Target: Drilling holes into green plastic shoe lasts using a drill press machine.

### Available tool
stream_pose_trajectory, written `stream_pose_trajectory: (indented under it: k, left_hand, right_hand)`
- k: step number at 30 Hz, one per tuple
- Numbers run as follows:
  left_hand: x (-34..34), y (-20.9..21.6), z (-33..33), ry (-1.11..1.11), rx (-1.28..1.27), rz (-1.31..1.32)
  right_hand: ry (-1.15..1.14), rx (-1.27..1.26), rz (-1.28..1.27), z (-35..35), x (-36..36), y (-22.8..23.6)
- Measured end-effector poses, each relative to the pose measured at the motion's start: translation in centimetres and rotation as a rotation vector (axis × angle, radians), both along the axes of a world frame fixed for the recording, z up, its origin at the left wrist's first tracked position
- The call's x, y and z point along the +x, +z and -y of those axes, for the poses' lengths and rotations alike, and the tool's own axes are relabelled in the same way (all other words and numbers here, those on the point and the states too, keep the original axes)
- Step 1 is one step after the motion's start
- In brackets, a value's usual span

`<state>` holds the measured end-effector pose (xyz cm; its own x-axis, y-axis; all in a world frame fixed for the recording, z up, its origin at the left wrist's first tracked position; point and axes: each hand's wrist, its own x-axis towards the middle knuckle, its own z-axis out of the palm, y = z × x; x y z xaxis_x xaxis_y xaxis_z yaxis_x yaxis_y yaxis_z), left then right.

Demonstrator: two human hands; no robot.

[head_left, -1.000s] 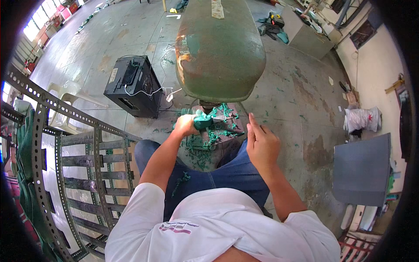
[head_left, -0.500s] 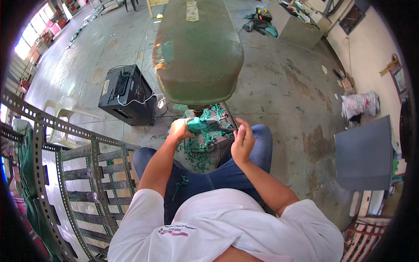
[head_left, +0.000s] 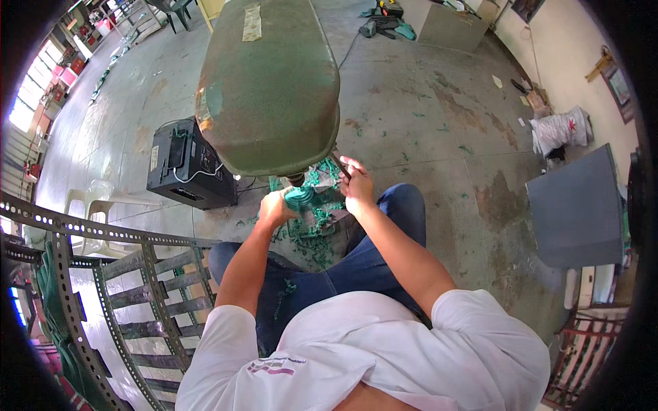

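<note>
We see a large machine housing (head_left: 269,89) of metal with worn, matt green paint, rust showing along its edge, and below it a small teal part (head_left: 299,198) that looks like smooth plastic, with curly teal shavings (head_left: 317,219) of the same stuff around it. The concrete floor (head_left: 425,123) looks rough, stained and dull, while the black box (head_left: 188,164) has a slightly glossy plastic look. The perforated angle rack (head_left: 103,274) reads as bare grey metal, and we note blue denim jeans (head_left: 356,274) and a white cotton shirt (head_left: 370,356).

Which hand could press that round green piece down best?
Probably the left hand: it already grips the round green piece under the big green machine. The right hand is off to its side.
</note>
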<state>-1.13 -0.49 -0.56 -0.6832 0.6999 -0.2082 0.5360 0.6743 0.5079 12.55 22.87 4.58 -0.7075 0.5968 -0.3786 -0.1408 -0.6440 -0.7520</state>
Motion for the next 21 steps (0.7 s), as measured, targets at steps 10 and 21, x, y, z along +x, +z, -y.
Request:
stream_pose_trajectory:
  k: [10, 21]
  left_hand:
    - [0.1, 0.8, 0.1, -0.002, -0.024, -0.035]
    - [-0.2, -0.3, 0.9, -0.008, 0.044, -0.122]
  right_hand:
    - [0.075, -0.110, -0.012, -1.9, -2.6, -1.7]
    - [-0.002, -0.256, -0.008, -7.2, -12.8, -2.6]
